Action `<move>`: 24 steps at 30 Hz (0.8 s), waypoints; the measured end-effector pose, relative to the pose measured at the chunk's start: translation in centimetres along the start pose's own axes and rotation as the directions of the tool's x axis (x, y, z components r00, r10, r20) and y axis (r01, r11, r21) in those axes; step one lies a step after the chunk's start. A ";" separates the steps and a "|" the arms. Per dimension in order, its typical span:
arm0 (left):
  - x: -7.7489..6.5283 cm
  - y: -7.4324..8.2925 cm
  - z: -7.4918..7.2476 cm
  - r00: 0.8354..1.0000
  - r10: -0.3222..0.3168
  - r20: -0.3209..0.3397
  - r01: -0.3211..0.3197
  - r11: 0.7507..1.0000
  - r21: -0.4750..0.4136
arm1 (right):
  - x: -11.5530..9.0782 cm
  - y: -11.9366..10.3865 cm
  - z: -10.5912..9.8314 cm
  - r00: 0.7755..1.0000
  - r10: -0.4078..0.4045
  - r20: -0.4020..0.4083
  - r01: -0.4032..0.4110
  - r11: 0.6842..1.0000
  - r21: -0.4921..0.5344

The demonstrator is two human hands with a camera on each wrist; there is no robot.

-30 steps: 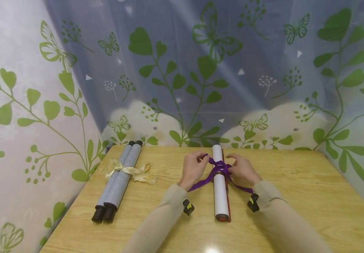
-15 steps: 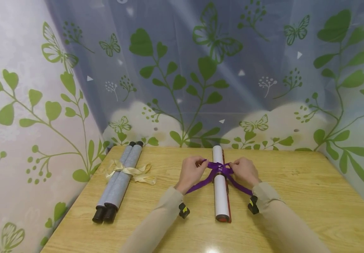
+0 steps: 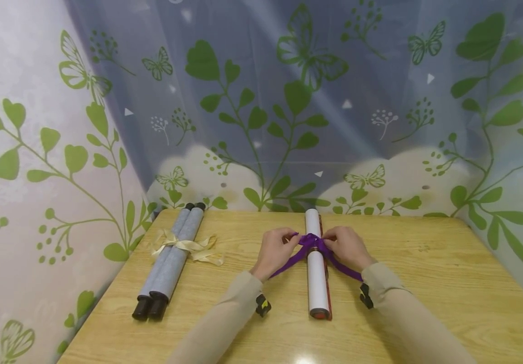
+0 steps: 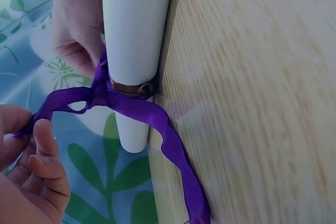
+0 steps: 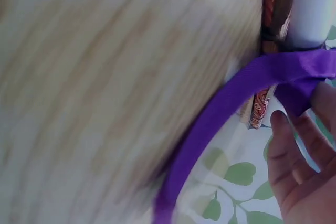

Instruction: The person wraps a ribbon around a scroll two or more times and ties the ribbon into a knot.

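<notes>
A white roll with a dark-rimmed end lies lengthwise on the table, a reddish patterned strip along its right side. Purple ribbon is wrapped round its middle and bunched in a knot with loops on top. On the left, my left hand pinches a ribbon loop between thumb and fingertips. My right hand pinches the ribbon close to the knot from the other side. Two loose ribbon tails run down beside the roll toward my wrists. In the right wrist view the right fingertips are partly behind the ribbon.
Two grey-blue rolls with black ends lie side by side at the left of the wooden table, tied with a cream ribbon. A leaf-and-butterfly patterned curtain hangs behind the table's far edge.
The right hand has gone from a raised index finger to a pinch on the ribbon and shifted slightly left. The purple loops look more bunched at the knot. The left hand keeps its pinch.
</notes>
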State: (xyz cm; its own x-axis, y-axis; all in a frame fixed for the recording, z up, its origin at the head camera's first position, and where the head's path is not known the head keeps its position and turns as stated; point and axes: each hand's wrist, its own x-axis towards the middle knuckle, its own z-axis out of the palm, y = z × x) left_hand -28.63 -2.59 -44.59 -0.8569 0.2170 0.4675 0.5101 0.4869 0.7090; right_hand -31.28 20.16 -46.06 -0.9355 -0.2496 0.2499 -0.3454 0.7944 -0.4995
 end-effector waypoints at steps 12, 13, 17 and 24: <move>-1.2 -1.3 -0.7 0.976 -0.066 0.207 0.044 0.993 0.109 | 0.0 1.0 -0.9 0.960 0.270 0.069 -0.269 0.963 -0.023; -1.3 -1.4 -0.8 0.973 -0.075 0.218 0.048 0.991 0.127 | 0.0 1.2 -0.9 0.959 0.274 0.076 -0.273 0.962 -0.024; -1.5 -1.9 -1.5 0.976 -0.088 0.202 0.053 0.984 0.172 | 0.1 2.1 -1.2 0.972 0.217 0.091 -0.213 0.976 -0.055; -1.3 -2.7 -2.5 0.974 -0.165 0.157 0.147 0.982 0.118 | 0.6 3.2 -1.8 0.998 -0.002 0.065 0.019 0.965 -0.261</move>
State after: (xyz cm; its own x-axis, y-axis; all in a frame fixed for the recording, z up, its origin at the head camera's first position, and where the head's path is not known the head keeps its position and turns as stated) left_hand -28.69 -6.29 -45.77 -0.9301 0.2638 0.2556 0.3661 0.6102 0.7025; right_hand -32.81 23.55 -45.99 -0.9377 -0.2869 0.1961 -0.3318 0.9067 -0.2605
